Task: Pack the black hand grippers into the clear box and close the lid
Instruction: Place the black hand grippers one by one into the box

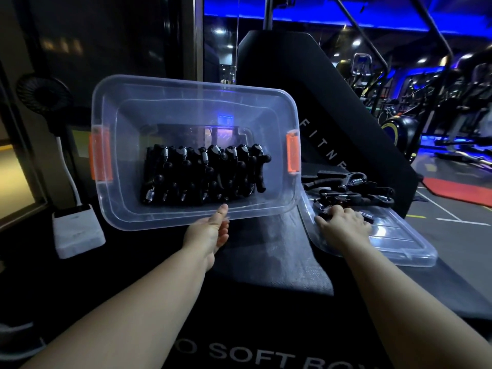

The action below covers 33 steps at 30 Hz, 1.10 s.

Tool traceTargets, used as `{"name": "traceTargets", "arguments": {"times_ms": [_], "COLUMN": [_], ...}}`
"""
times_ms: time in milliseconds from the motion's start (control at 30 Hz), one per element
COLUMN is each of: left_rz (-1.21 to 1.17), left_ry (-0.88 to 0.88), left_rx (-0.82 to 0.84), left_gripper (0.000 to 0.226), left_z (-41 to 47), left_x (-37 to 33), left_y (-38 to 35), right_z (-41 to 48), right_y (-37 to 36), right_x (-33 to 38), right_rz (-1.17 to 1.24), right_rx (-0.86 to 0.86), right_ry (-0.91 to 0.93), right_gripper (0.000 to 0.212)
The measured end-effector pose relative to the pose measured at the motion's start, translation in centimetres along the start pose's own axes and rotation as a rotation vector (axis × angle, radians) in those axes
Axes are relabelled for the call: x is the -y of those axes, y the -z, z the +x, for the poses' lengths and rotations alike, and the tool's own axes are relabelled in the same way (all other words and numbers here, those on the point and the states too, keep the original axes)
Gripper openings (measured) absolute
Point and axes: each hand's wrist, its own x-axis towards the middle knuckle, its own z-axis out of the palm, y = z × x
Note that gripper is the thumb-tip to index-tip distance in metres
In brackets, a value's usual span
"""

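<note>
- Hand grippers (205,174), black with steel springs, sit packed in rows inside the clear box (195,107); the box is tipped up toward the camera, so its opening faces the person and the rows lie across its long axis.
- Loose grippers (348,189) remain in a small pile just right of the box, partly resting on the far end of the clear lid (399,241), which lies flat on the dark table (266,328).
- That pile lies directly ahead of the right hand (343,223) and well away from the left, so the right is the nearer one for the next pick; carrying a gripper to the box means moving it leftward and up over the near rim.
- Right hand is palm down with fingers curled over a gripper at the near edge of the pile; whether the grasp is fully closed cannot be told.
- Left hand (213,230) is half open, thumb up against the box's near rim, propping it at its tilt.
- Orange latches (292,153) at both short ends are undone.
</note>
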Motion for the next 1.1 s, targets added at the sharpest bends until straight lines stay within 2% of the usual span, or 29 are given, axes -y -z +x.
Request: {"name": "traceTargets", "arguments": {"times_ms": [233,567,767,1100], "left_rz": [0.000,-0.003,-0.006,-0.008], "left_ry": [-0.008,-0.009,-0.008,-0.005], "left_rx": [0.016,0.016,0.013,0.015], "left_gripper": [0.032,0.035,0.036,0.037], "left_z": [-0.1,0.1,0.2,0.4], "left_x": [0.1,0.2,0.2,0.4], "left_y": [0.1,0.2,0.2,0.3], "right_z": [1.0,2.0,2.7,4.3], "right_y": [-0.3,-0.8,-0.5,-1.1], "right_x": [-0.1,-0.5,-1.0,-1.3], "right_rz": [0.014,0.037,0.036,0.068], "right_rx": [0.022,0.025,0.056,-0.030], "right_ry": [-0.038,-0.091,-0.105,-0.096], "right_gripper": [0.056,0.074,0.091,0.076]}}
